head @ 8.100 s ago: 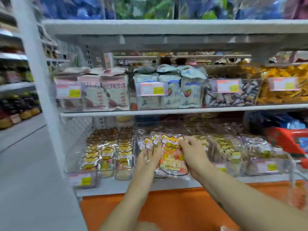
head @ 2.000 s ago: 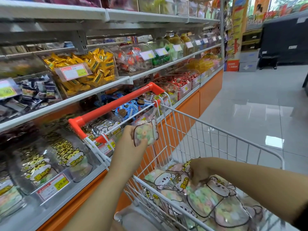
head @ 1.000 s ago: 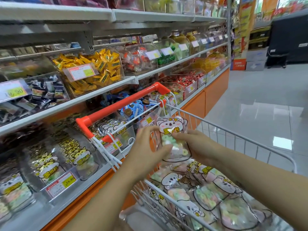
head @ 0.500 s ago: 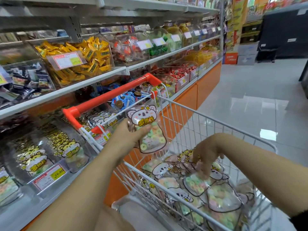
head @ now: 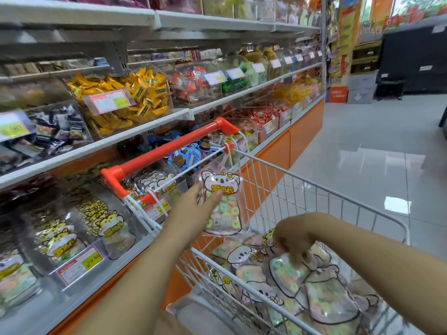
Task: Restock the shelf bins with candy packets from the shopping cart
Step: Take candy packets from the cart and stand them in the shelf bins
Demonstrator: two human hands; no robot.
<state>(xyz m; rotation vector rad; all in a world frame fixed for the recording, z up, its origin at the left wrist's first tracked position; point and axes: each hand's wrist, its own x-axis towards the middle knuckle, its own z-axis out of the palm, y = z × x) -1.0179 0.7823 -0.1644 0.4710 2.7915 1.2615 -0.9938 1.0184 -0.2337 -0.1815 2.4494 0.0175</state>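
Right grip (head: 294, 240) has let go of the koala packet (head: 223, 206) it was helping hold a second ago and is back down in the shopping cart (head: 271, 187). Its fingers are curled down onto the pile of candy packets (head: 314, 293), but they're blurry, so I honestly can't tell if it's got one pinched or is just touching.

Left grip (head: 193, 209) is up above and to the left of the right one, fingers and thumb wrapped around the side of the koala packet. It holds it upright over the near-left corner of the cart, with pastel ring candies showing through the clear front.

Room-wise it's a shop aisle. Glossy grey tile floor (head: 375, 153) runs off beyond the right grip, and the shelf (head: 145, 128) with an orange base panel (head: 304, 126) runs along past the left grip. The cart's orange handle (head: 169, 151) sits just beyond the left grip, close against the shelf.

Bins: left of and below the left grip, a clear lower bin (head: 121, 247) holds yellow cat-print packets with a price tag (head: 82, 264) on the front. Above that grip is a bin of yellow-wrapped candy (head: 135, 97). Farther along the aisle are red-wrapped sweets (head: 261, 114). Blue round packs (head: 183, 155) sit right behind the handle.
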